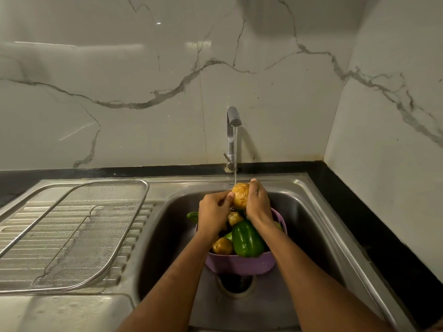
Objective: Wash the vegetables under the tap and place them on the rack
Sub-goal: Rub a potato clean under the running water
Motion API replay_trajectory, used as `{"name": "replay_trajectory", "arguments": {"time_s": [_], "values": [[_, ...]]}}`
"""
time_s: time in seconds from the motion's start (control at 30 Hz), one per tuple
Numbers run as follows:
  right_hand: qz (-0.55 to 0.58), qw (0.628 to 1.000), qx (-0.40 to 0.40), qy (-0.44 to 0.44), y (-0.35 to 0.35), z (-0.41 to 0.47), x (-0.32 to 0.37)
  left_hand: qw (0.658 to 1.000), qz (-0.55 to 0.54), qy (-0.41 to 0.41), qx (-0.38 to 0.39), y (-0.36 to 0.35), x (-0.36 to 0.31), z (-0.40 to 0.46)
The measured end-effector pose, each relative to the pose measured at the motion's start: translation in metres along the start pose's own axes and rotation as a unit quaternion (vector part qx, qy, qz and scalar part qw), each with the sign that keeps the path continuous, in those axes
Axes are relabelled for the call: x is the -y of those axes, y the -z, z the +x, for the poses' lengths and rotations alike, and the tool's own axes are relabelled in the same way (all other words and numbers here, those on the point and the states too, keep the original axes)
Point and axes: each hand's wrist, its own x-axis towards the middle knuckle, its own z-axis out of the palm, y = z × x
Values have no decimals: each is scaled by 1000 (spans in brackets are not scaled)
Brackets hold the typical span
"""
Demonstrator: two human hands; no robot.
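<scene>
You are holding a potato (240, 196) under the tap (233, 130), in its stream, both hands wrapping it: left hand (213, 212) pinching its left side, right hand (258, 202) curling around its right. Below the tap, a purple colander (239, 263) is sitting in the sink (318, 212), holding a green pepper (247, 239) and more potatoes. Left of the tap, the mesh rack (72, 233) is lying on the drainboard.

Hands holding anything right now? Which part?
Yes: a potato, held under the tap stream. The right hand wraps its right side; the left hand pinches its left edge with thumb and fingertips.
</scene>
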Motion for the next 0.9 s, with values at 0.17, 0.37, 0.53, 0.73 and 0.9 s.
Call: {"name": "replay_trajectory", "arguments": {"time_s": [0.17, 0.37, 0.53, 0.73, 0.9], "values": [[3, 1000, 7, -1, 0, -2, 0, 999, -51, 12, -16, 5, 3, 0], [11, 1000, 9, 18, 0, -5, 4, 970, -230, 72, -5, 2, -2, -7], [26, 999, 0, 29, -2, -5, 5, 943, -319, 96, 1, -2, -2, -7], [29, 998, 44, 33, 1, -9, 8, 962, -255, 98, 10, -7, 3, -4], [31, 994, 98, 29, 3, -10, 3, 992, -118, 47, -24, -2, 8, -2]]}}
